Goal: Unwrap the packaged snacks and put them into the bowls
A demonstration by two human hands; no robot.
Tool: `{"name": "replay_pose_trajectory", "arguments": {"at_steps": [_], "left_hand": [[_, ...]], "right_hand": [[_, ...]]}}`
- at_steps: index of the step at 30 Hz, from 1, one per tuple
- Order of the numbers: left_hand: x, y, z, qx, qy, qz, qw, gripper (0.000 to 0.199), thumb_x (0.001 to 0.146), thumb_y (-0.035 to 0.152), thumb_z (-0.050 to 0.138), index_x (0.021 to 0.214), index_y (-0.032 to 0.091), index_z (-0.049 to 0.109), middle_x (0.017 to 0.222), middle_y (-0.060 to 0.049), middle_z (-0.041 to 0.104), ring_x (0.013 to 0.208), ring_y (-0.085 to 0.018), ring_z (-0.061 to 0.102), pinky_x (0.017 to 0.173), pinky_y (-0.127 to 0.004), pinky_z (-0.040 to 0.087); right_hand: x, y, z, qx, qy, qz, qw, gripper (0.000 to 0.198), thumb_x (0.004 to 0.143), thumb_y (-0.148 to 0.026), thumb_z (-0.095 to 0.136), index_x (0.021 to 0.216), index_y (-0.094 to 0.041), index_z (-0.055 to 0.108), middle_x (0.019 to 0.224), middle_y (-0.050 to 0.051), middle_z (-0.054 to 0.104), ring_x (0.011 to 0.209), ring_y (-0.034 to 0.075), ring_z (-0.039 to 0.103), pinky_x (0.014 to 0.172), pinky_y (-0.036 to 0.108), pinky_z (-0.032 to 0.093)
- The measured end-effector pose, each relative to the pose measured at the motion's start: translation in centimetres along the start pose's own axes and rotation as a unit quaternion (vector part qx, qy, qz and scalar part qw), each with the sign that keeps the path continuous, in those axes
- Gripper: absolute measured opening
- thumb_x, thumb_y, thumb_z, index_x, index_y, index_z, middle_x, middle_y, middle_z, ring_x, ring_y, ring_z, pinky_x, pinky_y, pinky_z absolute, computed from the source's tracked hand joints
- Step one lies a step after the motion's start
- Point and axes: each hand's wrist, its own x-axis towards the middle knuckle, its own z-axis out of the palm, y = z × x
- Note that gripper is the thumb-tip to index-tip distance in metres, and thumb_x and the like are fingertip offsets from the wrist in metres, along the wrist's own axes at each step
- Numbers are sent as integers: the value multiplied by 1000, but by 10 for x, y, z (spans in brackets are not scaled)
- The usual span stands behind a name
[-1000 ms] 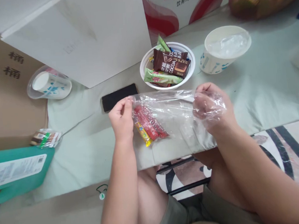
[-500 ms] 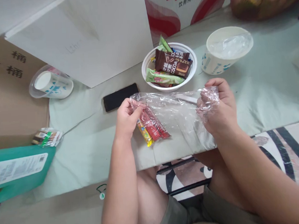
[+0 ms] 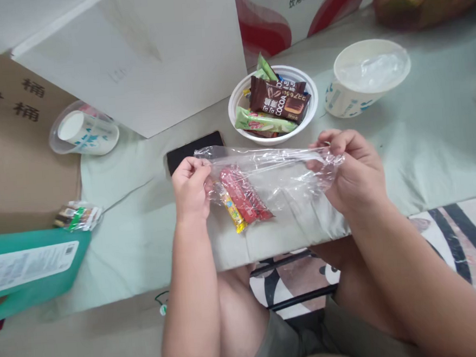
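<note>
My left hand [image 3: 192, 187] pinches one end of a clear plastic bag [image 3: 287, 183], fingers closed on its rim. The other end is gripped by my right hand [image 3: 353, 167], so the bag's mouth stretches between both hands. Red-wrapped snack sticks [image 3: 243, 197] and a yellow-wrapped stick [image 3: 232, 210] lie at the bag's left side, seen through or beside the film. Just beyond the bag, a white bowl [image 3: 233, 113] holds several wrapped snacks, among them a brown cocoa packet [image 3: 277, 99] and a green packet [image 3: 262, 121].
A black phone [image 3: 195, 149] lies partly behind the bag. To the right stands a paper tub [image 3: 346, 97] with clear film inside. White cups [image 3: 92, 134] lie at left, near a small snack pack [image 3: 77, 216] and a green box [image 3: 36, 274]. Large boxes [image 3: 140, 60] line the back.
My left hand has shifted left and my right hand slightly right, pulling the bag's mouth straighter. The white strip seen by my right hand now merges with the taut edge.
</note>
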Motion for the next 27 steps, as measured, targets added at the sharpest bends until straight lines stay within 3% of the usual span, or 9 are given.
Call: {"name": "replay_pose_trajectory", "arguments": {"at_steps": [3,8,11,16,18,21,25,27], "left_hand": [[3,0,-1,-16,17,-32,999,28,52,15,67,62,20,41,71,5,58,40,0,30,34,-18,18],[7,7,-7,-77,55,-61,994,24,49,13,59,60,20,38,64,6,55,38,0,23,32,-18,10],[3,13,-10,-84,-31,-113,990,27,47,13,63,61,20,41,65,6,55,37,1,20,32,-18,7],[-8,12,-2,-42,-200,-182,962,30,50,14,76,68,18,53,67,4,58,38,2,24,35,-17,11],[-12,11,2,-18,-229,-189,955,32,51,14,80,69,18,54,67,4,58,39,1,28,36,-17,13],[-17,10,4,17,-264,-177,948,33,54,14,82,71,19,54,66,5,58,39,0,33,37,-16,18],[-21,10,2,42,-330,-164,929,33,60,21,85,76,19,56,65,4,55,38,-2,35,36,-18,22],[-22,10,1,43,-342,-155,926,35,61,24,86,78,20,56,68,4,55,39,-2,36,35,-18,22]], "right_hand": [[2,4,1,5,19,-1,1000,27,62,-12,71,67,-24,47,83,-1,59,71,12,55,57,26,43],[11,6,-12,2,60,-15,998,29,57,-6,62,73,-26,47,66,-5,49,65,12,54,56,25,42],[15,3,-21,0,42,24,999,27,60,-11,63,77,-27,50,69,-5,53,63,12,55,57,25,44],[12,8,-13,-40,-17,110,993,19,75,-29,68,86,-27,53,81,-2,66,79,15,68,72,30,54],[7,12,-7,-75,-62,136,986,24,77,-32,74,92,-26,56,96,1,73,94,17,70,81,32,55],[-3,15,-1,-105,-189,184,959,40,77,-34,81,108,-26,57,119,6,73,111,19,69,91,36,57],[-13,13,0,-92,-306,272,908,64,75,-30,86,128,-26,51,108,5,75,87,15,71,75,31,58],[-15,12,1,-100,-354,286,885,55,76,-29,84,123,-23,56,94,2,74,76,13,68,67,28,56]]}}
